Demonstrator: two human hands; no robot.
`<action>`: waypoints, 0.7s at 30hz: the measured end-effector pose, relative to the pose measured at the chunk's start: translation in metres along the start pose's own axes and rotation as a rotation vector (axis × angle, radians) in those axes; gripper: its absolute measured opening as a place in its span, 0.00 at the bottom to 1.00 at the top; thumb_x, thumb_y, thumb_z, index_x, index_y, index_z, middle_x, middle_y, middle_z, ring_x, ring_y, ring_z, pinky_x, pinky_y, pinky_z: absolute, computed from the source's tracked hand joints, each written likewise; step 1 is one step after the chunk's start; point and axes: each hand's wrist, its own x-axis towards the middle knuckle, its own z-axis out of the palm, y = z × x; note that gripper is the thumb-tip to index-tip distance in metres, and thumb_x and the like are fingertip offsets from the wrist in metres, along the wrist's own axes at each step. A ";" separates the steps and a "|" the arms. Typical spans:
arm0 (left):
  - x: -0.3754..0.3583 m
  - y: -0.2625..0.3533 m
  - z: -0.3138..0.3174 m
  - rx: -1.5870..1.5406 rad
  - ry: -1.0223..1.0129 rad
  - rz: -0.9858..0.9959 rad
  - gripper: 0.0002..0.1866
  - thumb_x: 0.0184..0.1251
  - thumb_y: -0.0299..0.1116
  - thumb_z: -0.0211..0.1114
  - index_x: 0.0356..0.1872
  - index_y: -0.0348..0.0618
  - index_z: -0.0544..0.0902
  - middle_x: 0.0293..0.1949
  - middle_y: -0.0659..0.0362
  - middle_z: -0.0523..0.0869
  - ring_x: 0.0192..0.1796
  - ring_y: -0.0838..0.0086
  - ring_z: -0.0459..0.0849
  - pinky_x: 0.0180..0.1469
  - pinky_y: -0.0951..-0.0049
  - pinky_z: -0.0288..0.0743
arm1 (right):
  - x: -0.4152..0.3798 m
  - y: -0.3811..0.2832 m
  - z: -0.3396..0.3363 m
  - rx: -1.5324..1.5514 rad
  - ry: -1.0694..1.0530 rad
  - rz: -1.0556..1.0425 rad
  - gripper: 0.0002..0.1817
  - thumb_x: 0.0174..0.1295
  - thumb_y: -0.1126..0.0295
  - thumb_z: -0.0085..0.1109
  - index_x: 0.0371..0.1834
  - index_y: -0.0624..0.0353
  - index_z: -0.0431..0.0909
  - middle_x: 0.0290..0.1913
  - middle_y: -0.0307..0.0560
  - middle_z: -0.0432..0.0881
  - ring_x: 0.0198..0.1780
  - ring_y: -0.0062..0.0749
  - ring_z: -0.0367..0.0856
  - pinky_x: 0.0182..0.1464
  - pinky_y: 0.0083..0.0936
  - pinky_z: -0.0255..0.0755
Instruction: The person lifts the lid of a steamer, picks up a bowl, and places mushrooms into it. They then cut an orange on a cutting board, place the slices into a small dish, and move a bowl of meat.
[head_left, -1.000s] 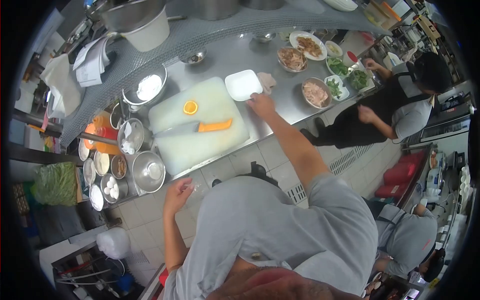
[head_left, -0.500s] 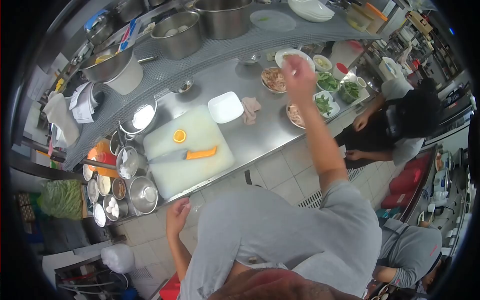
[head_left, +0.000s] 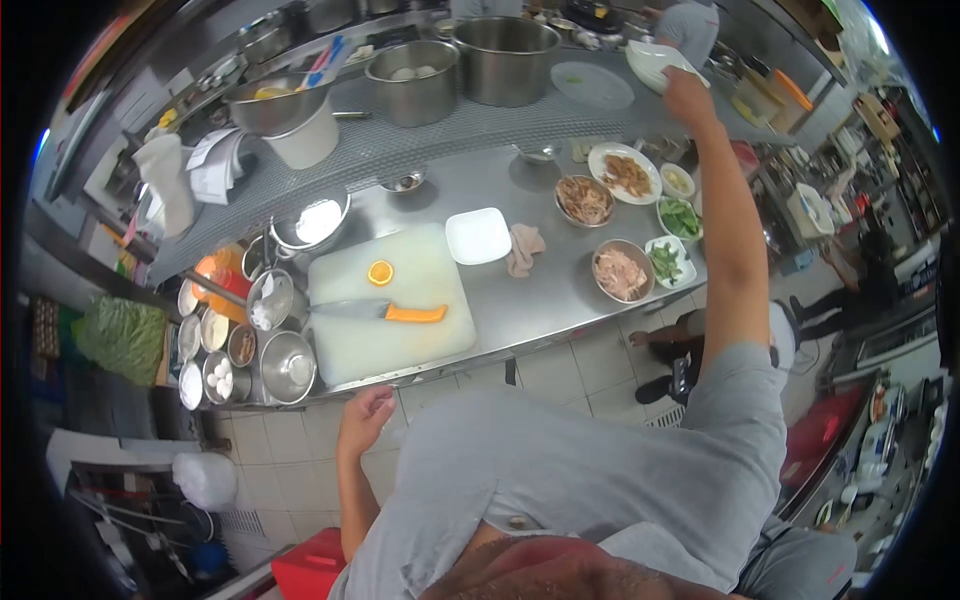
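Note:
My right hand (head_left: 690,97) is stretched up to the shelf, its fingers closed on the edge of a white bowl (head_left: 655,64); the fingertips are partly hidden. My left hand (head_left: 367,420) hangs by the counter's front edge with loosely bent fingers and nothing visible in it. Near it, a white cutting board (head_left: 420,265) carries a cut orange half (head_left: 380,272) and a knife with an orange handle (head_left: 415,314). Behind the board are a white square dish (head_left: 477,236) and a crumpled cloth (head_left: 524,250).
Bowls of shredded meat (head_left: 584,200), pale meat (head_left: 620,272) and green leaves (head_left: 664,262) stand at the counter's right. Steel pots (head_left: 506,65) fill the shelf. Steel bowls (head_left: 288,365) crowd the left end. Another person (head_left: 690,30) is beyond the shelf; others are at right.
My right hand has risen from above the food bowls to the white bowl on the shelf and closed on it. The view has shifted; the co-worker at right has moved away or bent lower.

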 end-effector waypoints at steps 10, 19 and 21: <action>-0.012 -0.020 -0.009 -0.025 0.038 0.011 0.18 0.68 0.32 0.70 0.55 0.34 0.84 0.45 0.56 0.89 0.42 0.77 0.85 0.46 0.74 0.80 | -0.004 -0.019 -0.021 -0.012 0.157 0.083 0.15 0.65 0.65 0.57 0.52 0.58 0.81 0.46 0.62 0.86 0.51 0.60 0.84 0.53 0.52 0.78; 0.003 -0.029 -0.013 0.128 0.005 0.058 0.18 0.68 0.39 0.71 0.53 0.39 0.86 0.36 0.61 0.87 0.35 0.79 0.79 0.39 0.74 0.75 | -0.054 -0.063 -0.066 -0.151 0.585 0.113 0.15 0.64 0.59 0.63 0.46 0.56 0.84 0.40 0.56 0.87 0.42 0.56 0.87 0.46 0.48 0.80; 0.011 -0.023 -0.011 0.084 -0.038 0.041 0.18 0.68 0.39 0.71 0.53 0.39 0.86 0.36 0.61 0.87 0.35 0.79 0.79 0.39 0.75 0.75 | -0.079 -0.084 -0.083 -0.098 0.666 0.105 0.14 0.63 0.59 0.64 0.44 0.56 0.84 0.36 0.55 0.88 0.40 0.54 0.87 0.44 0.46 0.80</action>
